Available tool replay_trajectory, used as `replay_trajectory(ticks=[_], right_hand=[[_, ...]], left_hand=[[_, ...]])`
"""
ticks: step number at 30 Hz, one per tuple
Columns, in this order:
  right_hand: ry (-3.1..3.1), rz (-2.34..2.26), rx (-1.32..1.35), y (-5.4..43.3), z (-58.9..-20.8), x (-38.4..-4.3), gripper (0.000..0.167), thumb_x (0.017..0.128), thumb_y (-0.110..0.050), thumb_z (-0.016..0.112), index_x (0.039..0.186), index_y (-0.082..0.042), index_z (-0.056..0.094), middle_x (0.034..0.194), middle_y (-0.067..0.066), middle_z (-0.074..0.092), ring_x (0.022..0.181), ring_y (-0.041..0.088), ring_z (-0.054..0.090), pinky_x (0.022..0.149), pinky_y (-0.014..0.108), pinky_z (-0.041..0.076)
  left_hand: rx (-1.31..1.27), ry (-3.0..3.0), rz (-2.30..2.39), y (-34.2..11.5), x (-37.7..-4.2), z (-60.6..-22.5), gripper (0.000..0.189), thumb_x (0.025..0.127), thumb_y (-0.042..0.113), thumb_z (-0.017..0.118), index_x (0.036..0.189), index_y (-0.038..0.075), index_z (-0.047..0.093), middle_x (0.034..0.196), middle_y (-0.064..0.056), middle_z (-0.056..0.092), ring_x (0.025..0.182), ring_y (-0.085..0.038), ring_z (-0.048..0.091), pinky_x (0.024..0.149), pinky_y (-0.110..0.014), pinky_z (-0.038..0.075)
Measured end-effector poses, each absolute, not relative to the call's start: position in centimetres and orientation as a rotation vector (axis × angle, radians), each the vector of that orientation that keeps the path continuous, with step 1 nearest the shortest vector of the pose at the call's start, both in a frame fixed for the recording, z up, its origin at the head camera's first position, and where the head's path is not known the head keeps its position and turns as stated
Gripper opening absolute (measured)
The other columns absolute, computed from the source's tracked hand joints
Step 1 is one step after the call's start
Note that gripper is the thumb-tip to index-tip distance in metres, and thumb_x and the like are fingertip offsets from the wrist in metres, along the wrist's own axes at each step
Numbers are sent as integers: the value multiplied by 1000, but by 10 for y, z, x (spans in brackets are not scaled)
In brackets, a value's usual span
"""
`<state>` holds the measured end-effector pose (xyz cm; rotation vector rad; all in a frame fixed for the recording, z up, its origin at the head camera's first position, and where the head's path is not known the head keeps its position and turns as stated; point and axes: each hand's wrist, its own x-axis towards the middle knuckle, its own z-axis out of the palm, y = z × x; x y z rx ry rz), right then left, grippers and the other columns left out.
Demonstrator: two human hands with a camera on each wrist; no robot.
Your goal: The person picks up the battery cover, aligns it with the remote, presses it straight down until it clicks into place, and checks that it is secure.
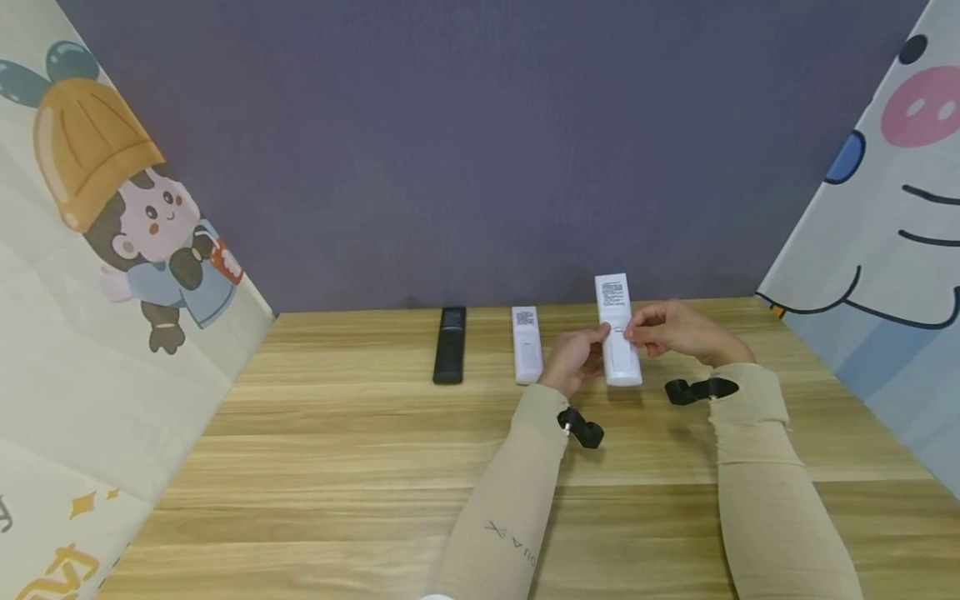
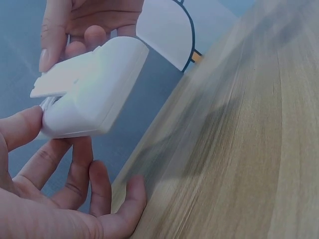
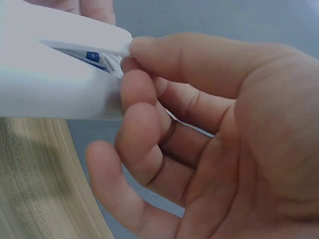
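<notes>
A white remote control (image 1: 613, 310) is held up over the table with its back and printed label facing me. My left hand (image 1: 570, 360) grips it by its left edge, thumb on one side and fingers beneath. My right hand (image 1: 684, 333) pinches the end of its battery cover (image 3: 84, 31) between thumb and index finger. The cover is tilted up from the body at that end, which leaves a wedge-shaped gap. Inside the gap, in the right wrist view, a bit of something blue (image 3: 92, 56) shows; the rest of the compartment is hidden.
To the left, a second white remote (image 1: 527, 343) lies back side up on the wooden table (image 1: 337, 467). Further left lies a black remote (image 1: 449, 350). A dark grey panel (image 1: 450, 167) stands behind the table, with cartoon-printed sheets at both sides.
</notes>
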<state>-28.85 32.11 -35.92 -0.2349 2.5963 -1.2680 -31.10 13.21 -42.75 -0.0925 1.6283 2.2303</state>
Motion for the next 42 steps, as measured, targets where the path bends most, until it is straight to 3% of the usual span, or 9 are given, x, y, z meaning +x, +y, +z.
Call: replay_trajectory(ticks=[10, 20, 32, 37, 42], right_hand=[[2625, -1177, -163, 316, -358, -290, 32, 100, -29, 66, 112, 0, 69, 96, 4, 69, 75, 16, 61, 76, 36, 59], [2602, -1196, -108, 317, -361, -293, 33, 100, -28, 67, 112, 3, 67, 78, -2, 59, 68, 13, 55, 68, 29, 56], [2594, -1210, -104, 318, -364, -294, 32, 100, -28, 66, 111, 2, 62, 74, -1, 54, 66, 14, 51, 64, 30, 53], [2593, -1220, -113, 319, -366, -294, 31, 100, -30, 67, 108, -1, 58, 82, 1, 55, 73, 18, 54, 71, 35, 55], [2586, -1239, -142, 318, -367, -294, 33, 99, -30, 68, 110, -1, 55, 104, 7, 63, 97, 25, 64, 83, 46, 60]], left_hand=[[-88, 1637, 2225, 133, -313, -431, 22, 93, 30, 76, 96, 8, 77, 90, -6, 70, 85, -18, 66, 86, -42, 57], [-68, 1633, 2230, 132, -312, -431, 24, 93, 31, 75, 99, 8, 78, 87, -5, 67, 84, -19, 65, 86, -43, 57], [-67, 1641, 2223, 131, -310, -430, 25, 93, 31, 76, 102, 8, 77, 87, -4, 66, 87, -21, 64, 88, -44, 57], [-71, 1650, 2218, 131, -310, -430, 25, 93, 31, 75, 104, 8, 77, 88, -4, 67, 88, -21, 65, 88, -43, 57], [-83, 1648, 2219, 131, -311, -430, 25, 93, 31, 75, 104, 8, 77, 88, -4, 68, 88, -21, 65, 87, -42, 57]])
